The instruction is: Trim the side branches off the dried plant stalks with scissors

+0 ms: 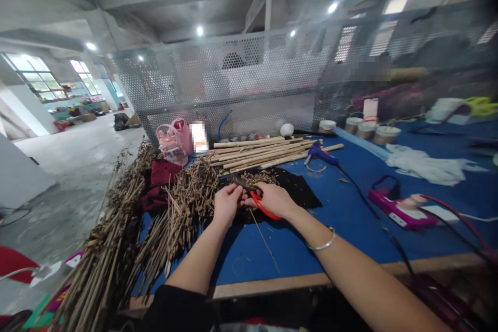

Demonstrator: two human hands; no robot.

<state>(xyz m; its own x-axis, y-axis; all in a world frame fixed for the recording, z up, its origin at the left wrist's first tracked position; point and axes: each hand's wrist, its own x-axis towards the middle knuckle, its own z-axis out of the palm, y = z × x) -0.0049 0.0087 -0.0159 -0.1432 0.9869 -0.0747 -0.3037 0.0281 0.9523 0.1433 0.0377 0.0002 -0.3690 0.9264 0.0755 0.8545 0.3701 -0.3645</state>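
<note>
Over the blue table (249, 259), my right hand (276, 200) is closed around red-handled cutters (264, 208); their dark jaws point left toward my other hand. My left hand (226, 203) pinches close to those jaws, its fingertips on what looks like a dried plant stem (264, 238). That thin stem slants down toward me below the hands, and its upper end is hidden by the fingers. Behind both hands, small dried plant bits (262, 176) lie on a black cloth (298, 189). A pile of dried stalks (182, 207) lies just left of my left hand.
Long pale sticks (264, 154) lie across the back. A blue glue gun (322, 155) trails its cord rightward past a magenta power strip (400, 210). Taller dried stalks (105, 254) overhang the left edge. A perforated metal screen (233, 83) stands behind, beside a pink bag (177, 140).
</note>
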